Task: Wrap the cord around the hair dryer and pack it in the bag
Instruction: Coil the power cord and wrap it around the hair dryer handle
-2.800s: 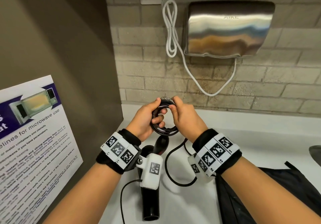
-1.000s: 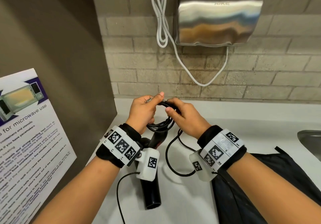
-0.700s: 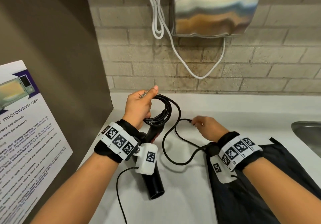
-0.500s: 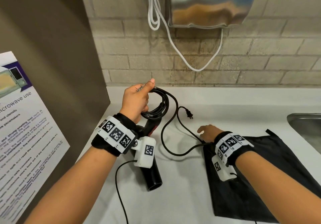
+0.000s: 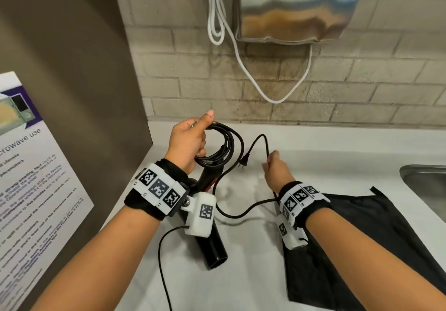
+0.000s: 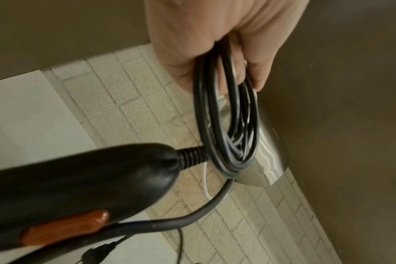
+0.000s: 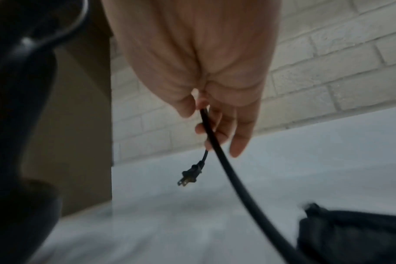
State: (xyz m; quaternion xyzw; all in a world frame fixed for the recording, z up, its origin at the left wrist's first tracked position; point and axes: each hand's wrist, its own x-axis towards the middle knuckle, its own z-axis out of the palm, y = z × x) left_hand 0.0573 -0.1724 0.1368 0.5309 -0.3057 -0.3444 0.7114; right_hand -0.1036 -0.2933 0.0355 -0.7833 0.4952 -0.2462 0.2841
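Observation:
My left hand point(image 5: 190, 139) grips a coil of black cord point(image 5: 223, 146) above the counter; the coil point(image 6: 226, 114) hangs from its curled fingers. The black hair dryer point(image 5: 212, 245) with a red switch point(image 6: 63, 226) dangles below that coil, its barrel end near the counter. My right hand point(image 5: 274, 168) pinches the loose stretch of cord point(image 7: 213, 135) a short way from the plug point(image 5: 245, 162), which hangs free in the air point(image 7: 189, 176). A slack loop of cord runs between both hands. The black bag point(image 5: 362, 250) lies flat under my right forearm.
A white counter point(image 5: 313, 156) meets a brick wall with a steel hand dryer point(image 5: 299, 8) and its white cable point(image 5: 217, 21). A brown panel stands at the left with a microwave poster point(image 5: 31, 178). A steel sink edge point(image 5: 424, 185) lies at the right.
My right hand left the coil, dropped to the counter by the bag, then picked up the loose cord near the plug and raised it. The left hand kept holding the coil.

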